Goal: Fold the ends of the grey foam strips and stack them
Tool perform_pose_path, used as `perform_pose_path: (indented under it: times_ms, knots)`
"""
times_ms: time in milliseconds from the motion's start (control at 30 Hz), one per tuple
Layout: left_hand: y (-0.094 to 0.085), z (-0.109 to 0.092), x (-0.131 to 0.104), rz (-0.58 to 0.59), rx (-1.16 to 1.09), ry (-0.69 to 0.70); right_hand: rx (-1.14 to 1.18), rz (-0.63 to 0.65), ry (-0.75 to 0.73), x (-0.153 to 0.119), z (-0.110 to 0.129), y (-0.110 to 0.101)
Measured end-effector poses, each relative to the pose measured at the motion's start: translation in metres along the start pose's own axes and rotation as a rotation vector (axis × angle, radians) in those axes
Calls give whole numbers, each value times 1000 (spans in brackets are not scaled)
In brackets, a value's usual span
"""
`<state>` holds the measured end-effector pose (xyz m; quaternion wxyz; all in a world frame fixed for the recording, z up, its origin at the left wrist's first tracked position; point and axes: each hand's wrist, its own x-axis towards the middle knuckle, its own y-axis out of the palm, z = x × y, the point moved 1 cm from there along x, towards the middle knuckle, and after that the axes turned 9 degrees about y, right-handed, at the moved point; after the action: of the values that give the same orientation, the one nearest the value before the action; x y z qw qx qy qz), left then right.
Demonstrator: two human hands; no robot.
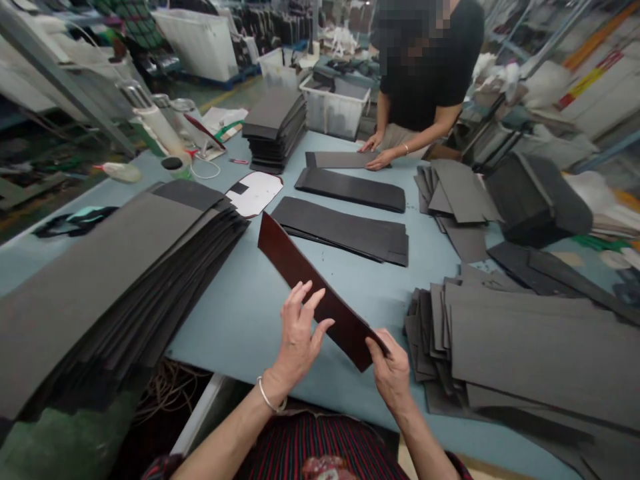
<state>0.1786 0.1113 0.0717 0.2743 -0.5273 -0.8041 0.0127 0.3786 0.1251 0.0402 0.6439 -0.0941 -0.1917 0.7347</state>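
I see a smooth, softly glossy maroon strip (pixel 350 330)! The grey sheets (pixel 530 340) look matt, and that white crate (pixel 335 112) reads as plastic.

The one camera sits on the person's head, looking forward and down at a flat, pale blue table (pixel 225 327). The bare left hand (pixel 299 333) and right hand (pixel 391 368) are close; a co-worker in a black short-sleeved top (pixel 417 93) is farther off.

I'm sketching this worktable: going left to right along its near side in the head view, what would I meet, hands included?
Fanned stack of long gray panels, left hand, right hand, loose pile of gray panels.
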Motion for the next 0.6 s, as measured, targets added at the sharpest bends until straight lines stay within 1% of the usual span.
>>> perform_pose_path:
  times_ms: [33,100,167,233,300,400,500,600]
  knots:
    - [-1,-3,12,60,22,83,19,3,9,0,4,-4]
    - [1,-7,31,200,-11,179,46,2,33,-3,8,-11]
    - [8,-9,45,345,-105,210,64,-10,73,-6,8,-16]
    - [20,-11,51,457,-190,215,71,-35,119,-9,7,-17]
    - [31,-12,52,509,-235,215,63,-70,155,-12,8,-18]
    - [45,-13,52,562,-224,246,49,-156,193,-16,14,-20]
    - [52,-16,52,646,-140,331,61,-238,248,-19,20,-26]
    - [57,-18,50,730,-56,425,79,-258,308,-20,23,-35]
